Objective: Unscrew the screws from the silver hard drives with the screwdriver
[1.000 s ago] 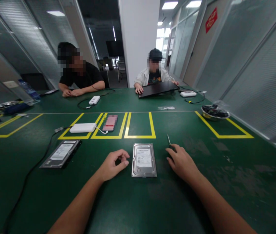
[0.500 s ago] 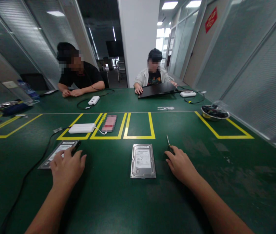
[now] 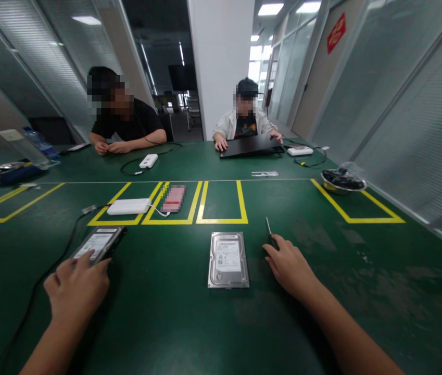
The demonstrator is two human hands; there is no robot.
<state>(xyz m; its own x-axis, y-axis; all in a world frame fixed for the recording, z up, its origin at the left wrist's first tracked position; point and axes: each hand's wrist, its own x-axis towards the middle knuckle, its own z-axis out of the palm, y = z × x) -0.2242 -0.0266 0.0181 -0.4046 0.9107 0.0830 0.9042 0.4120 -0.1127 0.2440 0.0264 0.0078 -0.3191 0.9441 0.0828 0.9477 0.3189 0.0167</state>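
Note:
At the left lies a silver hard drive [image 3: 98,242] with a white label, angled, its dark side edge showing. My left hand [image 3: 78,284] has its fingers curled over the near end, gripping it; whether the drive is slightly raised I cannot tell. A second hard drive [image 3: 228,260] rests label up on the green table, between my two hands and touched by neither. Just right of it, my right hand [image 3: 289,263] is closed around a screwdriver [image 3: 268,227]. Its thin metal shaft points away from me, and most of the handle is hidden under my fingers.
Yellow tape frames [image 3: 223,221] mark the green table [image 3: 189,328]. A white power strip [image 3: 129,207] and a pink phone [image 3: 174,199] lie beyond the drives. A black cable [image 3: 35,291] runs along the left. A metal bowl [image 3: 343,187] stands right. Two people sit opposite, one handling a black panel [image 3: 250,146].
My left hand has moved down and left, from above the left drive to its near end, uncovering more of its label. The right hand keeps its hold on the screwdriver.

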